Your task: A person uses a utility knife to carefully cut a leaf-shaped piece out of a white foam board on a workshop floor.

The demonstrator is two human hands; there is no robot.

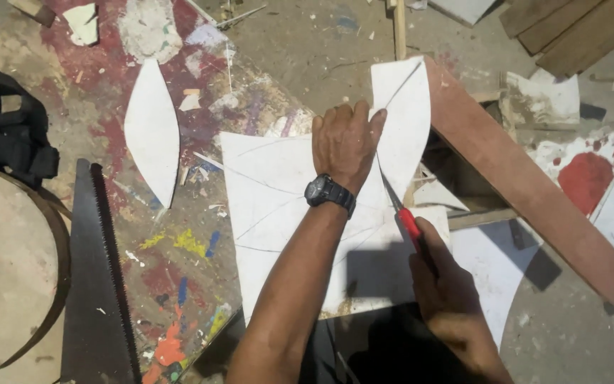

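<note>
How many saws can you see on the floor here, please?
1. The saw lies at lower left on the paint-splashed floor, teeth facing right, beside a round board. The right hand holds a red-handled knife, not a saw. Others may lie out of view.

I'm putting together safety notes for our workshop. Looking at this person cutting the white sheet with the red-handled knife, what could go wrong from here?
1. The left hand presses the white sheet right beside the drawn curve, ahead of the red-handled knife in the right hand; a slip might reach the fingers.
2. The sheet lies partly on the reddish wooden plank, so it may rock and spoil the cut.
3. The hand saw lies teeth exposed on the paint-stained floor nearby.
</note>
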